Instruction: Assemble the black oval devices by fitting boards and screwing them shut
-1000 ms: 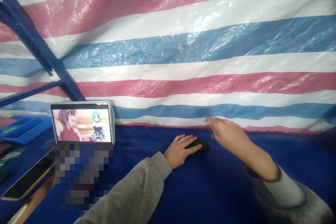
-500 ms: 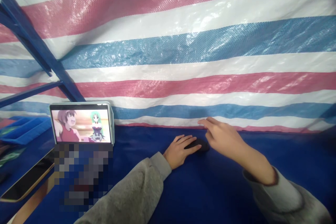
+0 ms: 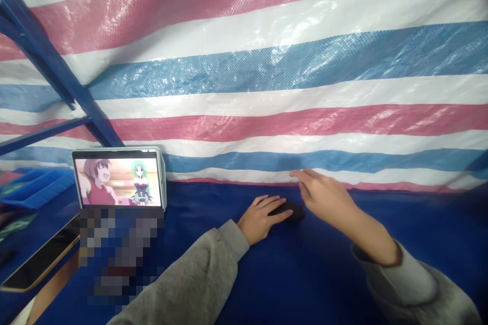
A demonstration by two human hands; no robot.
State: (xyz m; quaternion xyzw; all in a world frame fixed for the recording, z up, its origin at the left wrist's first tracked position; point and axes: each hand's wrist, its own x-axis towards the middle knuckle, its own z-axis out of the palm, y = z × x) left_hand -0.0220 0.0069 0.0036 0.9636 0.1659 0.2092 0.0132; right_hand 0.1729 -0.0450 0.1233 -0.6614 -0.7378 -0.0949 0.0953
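Observation:
A black computer mouse (image 3: pixel 292 211) rests on the dark blue table surface (image 3: pixel 290 274). My left hand (image 3: pixel 263 218) lies over its left end, the fingers along the far side and the thumb along the near side, holding it. To the right and a little above the table is my right hand (image 3: pixel 324 195). Its index finger points left and the other fingers are loosely bent beneath, partly hidden. I see nothing held in it. Both arms wear grey fleecy sleeves (image 3: pixel 190 274).
At left a tablet (image 3: pixel 118 180) in a pale case stands upright, playing a cartoon. A phone (image 3: pixel 41 254) lies over another person's arm (image 3: pixel 57 284), beside a blurred-out patch. Blue trays (image 3: pixel 40 188), a blue metal frame (image 3: pixel 86 104) and a striped plastic sheet (image 3: pixel 290 122) stand behind.
My right hand has shifted very slightly, its lower fingers bent a bit differently. My left hand and the mouse stay in place.

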